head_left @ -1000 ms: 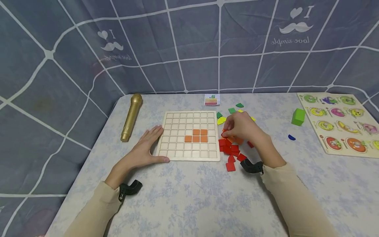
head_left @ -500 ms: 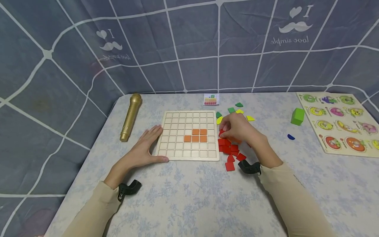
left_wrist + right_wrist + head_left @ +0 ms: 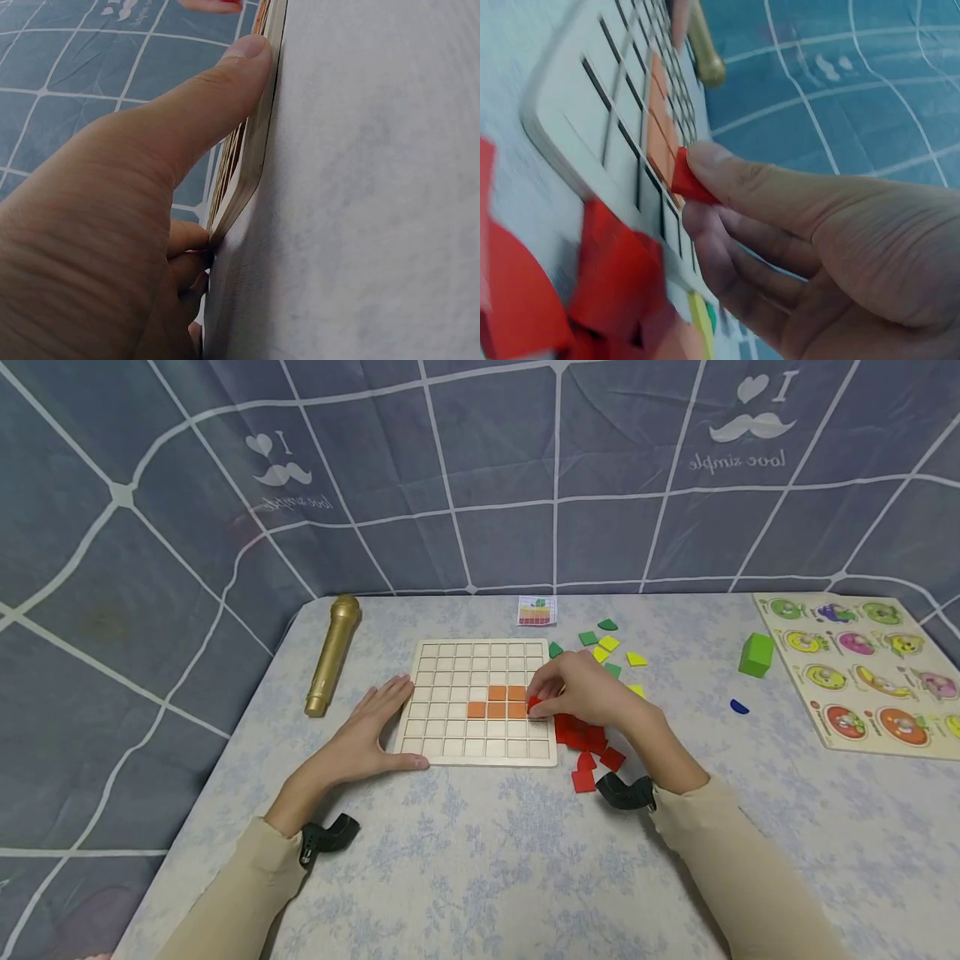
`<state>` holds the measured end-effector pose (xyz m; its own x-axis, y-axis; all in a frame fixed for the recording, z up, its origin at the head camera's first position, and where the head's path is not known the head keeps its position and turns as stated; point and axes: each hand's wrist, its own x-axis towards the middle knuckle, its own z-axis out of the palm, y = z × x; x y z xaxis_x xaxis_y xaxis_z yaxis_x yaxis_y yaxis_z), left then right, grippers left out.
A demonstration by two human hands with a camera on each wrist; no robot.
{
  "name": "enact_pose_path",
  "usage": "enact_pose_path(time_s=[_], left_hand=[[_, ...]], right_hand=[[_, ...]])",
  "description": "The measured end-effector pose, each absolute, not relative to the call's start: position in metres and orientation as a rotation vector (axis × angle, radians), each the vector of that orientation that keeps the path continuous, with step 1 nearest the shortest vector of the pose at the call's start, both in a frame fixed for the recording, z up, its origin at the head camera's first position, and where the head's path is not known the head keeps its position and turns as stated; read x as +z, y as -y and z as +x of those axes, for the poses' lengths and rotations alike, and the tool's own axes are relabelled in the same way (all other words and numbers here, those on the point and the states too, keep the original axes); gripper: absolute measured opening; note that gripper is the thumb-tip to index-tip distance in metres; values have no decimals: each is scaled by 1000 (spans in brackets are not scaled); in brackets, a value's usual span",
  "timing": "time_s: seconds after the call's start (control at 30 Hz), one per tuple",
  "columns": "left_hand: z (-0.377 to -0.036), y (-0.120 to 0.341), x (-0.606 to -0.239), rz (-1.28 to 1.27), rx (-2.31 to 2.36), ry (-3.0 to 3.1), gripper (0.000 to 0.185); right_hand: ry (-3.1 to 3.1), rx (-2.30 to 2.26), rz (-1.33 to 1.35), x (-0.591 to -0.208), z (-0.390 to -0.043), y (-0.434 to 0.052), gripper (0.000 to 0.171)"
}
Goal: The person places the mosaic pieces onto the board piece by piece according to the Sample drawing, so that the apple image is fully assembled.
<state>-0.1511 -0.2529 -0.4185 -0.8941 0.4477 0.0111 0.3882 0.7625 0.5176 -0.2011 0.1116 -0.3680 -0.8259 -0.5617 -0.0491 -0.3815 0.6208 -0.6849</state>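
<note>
Red tile [image 3: 691,183] (small, flat, wedge-like) pinched over grid board [image 3: 480,752].

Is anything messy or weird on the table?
Nothing is broken or spilled. The red tiles just lie jumbled in a loose heap right of the grid board, some overlapping, and green and yellow pieces are scattered behind them.

I sit at a home play table [image 3: 480,860] with a flowered cloth, a grey sheet [image 3: 480,477] hung behind it as a backdrop, and children's toys on it: a grid board [image 3: 450,727], a fruit puzzle [image 3: 862,668] and a toy microphone [image 3: 332,653].
</note>
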Motion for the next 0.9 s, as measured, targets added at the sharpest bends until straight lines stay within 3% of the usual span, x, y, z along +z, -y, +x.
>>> enact_pose_path(time_s=[0.9], left_hand=[[-151, 253, -419, 676, 787, -2840, 125]], right_hand=[[-2614, -971, -902, -378, -190, -83, 10]])
